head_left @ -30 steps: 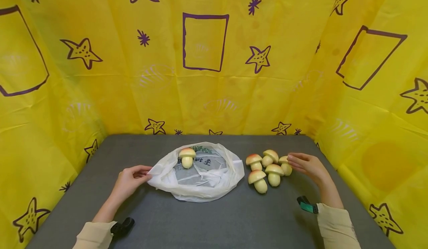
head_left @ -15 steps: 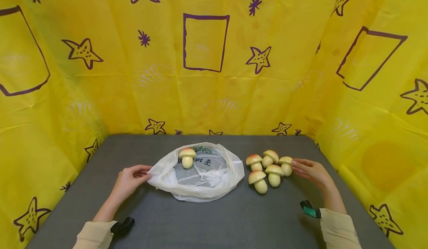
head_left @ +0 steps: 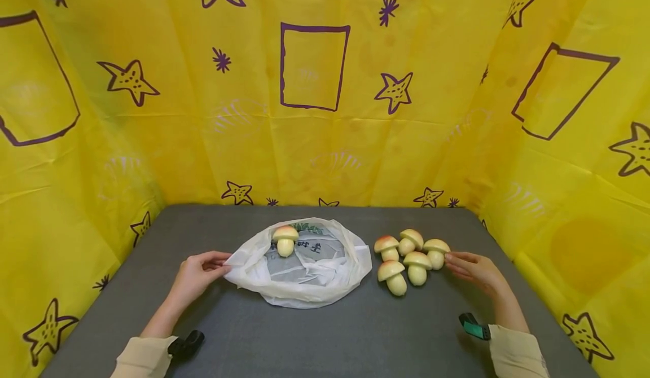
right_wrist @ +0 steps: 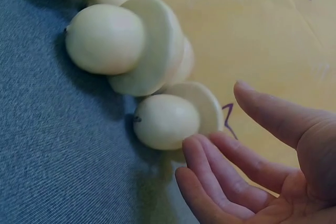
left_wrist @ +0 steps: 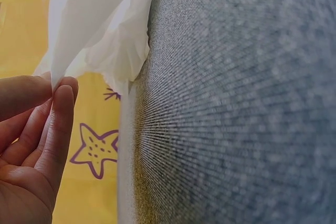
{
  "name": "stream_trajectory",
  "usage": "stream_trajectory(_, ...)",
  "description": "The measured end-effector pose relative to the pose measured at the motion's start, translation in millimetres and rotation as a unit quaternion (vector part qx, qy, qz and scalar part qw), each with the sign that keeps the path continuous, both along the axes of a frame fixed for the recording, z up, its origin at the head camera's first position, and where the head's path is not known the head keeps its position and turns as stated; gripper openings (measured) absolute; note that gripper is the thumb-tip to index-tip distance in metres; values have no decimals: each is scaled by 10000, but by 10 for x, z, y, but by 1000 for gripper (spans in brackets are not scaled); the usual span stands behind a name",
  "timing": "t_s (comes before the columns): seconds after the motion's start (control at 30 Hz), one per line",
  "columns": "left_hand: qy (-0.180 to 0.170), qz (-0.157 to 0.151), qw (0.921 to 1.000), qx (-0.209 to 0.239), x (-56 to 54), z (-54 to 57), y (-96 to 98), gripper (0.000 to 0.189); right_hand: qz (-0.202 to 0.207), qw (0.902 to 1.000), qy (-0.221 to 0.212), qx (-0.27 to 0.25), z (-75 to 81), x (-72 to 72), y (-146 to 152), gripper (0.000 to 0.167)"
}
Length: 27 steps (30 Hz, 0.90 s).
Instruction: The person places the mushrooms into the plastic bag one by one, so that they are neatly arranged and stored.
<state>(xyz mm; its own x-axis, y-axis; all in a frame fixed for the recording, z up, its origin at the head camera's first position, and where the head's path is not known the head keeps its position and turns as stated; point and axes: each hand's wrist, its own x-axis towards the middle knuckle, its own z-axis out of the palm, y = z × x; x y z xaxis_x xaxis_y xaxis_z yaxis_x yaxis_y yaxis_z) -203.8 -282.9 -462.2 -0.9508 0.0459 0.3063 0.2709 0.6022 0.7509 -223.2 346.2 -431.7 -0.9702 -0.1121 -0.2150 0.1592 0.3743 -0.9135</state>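
A white plastic bag [head_left: 304,298] lies on the table with its mouth spread wide. One toy mushroom [head_left: 285,247] with a reddish cap is inside, at the far left of the opening. My left hand [head_left: 200,273] pinches the bag's left edge between thumb and fingers; the left wrist view shows the thin film [left_wrist: 86,14] caught there. My right hand [head_left: 477,271] is at the right side of a cluster of mushrooms, fingertips right by the rightmost mushroom [head_left: 437,254]. In the right wrist view the thumb stands well apart from the fingers, and nothing is between them.
Several cream mushrooms, among them a front one [head_left: 393,279], sit close together just right of the bag. The dark grey table [head_left: 315,344] is enclosed by a yellow patterned curtain [head_left: 315,152] at the back and both sides.
My right hand has drawn back slightly to the right and nearer, so the rightmost mushroom shows fully. The left hand, bag and mushrooms stay in place.
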Motion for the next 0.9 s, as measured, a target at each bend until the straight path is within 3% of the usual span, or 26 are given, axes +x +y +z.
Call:
stream_trajectory(0.7,-175,-37,9997,144,11,32,22,31,-322,9947,-536,-812,-230,-84,106,68)
stream_trajectory(0.9,-184,-40,9998,106,11,23,13,31,-320,9947,-548,-809,-266,-105,108,71)
